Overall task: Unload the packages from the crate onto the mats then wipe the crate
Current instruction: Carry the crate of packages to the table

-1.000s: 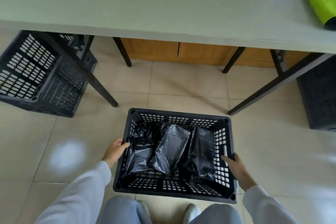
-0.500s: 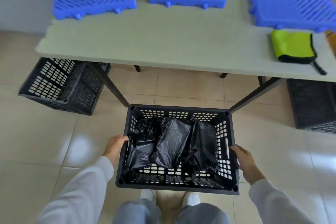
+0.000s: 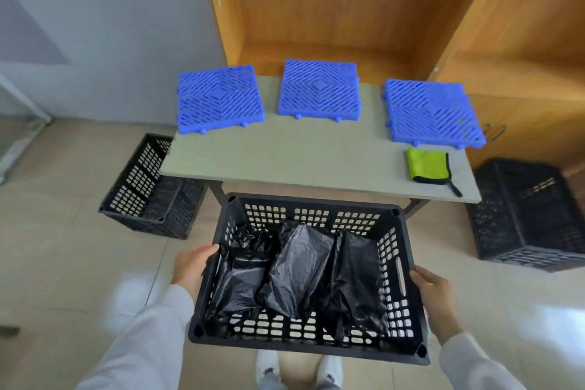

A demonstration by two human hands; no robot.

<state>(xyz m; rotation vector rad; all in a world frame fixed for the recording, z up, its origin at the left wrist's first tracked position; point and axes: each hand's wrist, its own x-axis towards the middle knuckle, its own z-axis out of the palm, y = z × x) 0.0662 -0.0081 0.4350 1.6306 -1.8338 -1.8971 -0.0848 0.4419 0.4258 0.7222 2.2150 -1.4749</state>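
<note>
A: Head view, what do we have?

B: We see a black perforated crate [image 3: 308, 275] held up off the floor, just in front of the near edge of the surface [image 3: 316, 158]. Left hand [image 3: 192, 266] grips the crate's left wall, fingers hooked over the rim. Right hand [image 3: 433, 294] grips the right wall, thumb along the outside by the handle slot; its fingers are under or behind the wall, so we can't see them.

A: Contents?

B: Three packages wrapped in black plastic, all inside the crate. Left package [image 3: 240, 279] against the left wall, with a bunched-up top. Middle package [image 3: 299, 269] leaning, overlapping the left one. Right package [image 3: 354, 279] near the right wall, touching the middle one.

A: And on the surface?

B: Three blue slatted mats in a row along the far edge: left mat [image 3: 219, 98], middle mat [image 3: 319, 89], right mat [image 3: 432, 112]. Nothing lies on them. A green cloth with black trim [image 3: 427, 165] lies folded just in front of the right mat, near the right end.

A: Surroundings?

B: Another black crate [image 3: 152, 190] on the floor at the left, partly under the surface. A dark crate stack [image 3: 525, 215] on the floor at the right. Wooden shelving [image 3: 364, 9] behind the surface. We see white shoes [image 3: 299, 369] below the held crate, on tiled floor.
</note>
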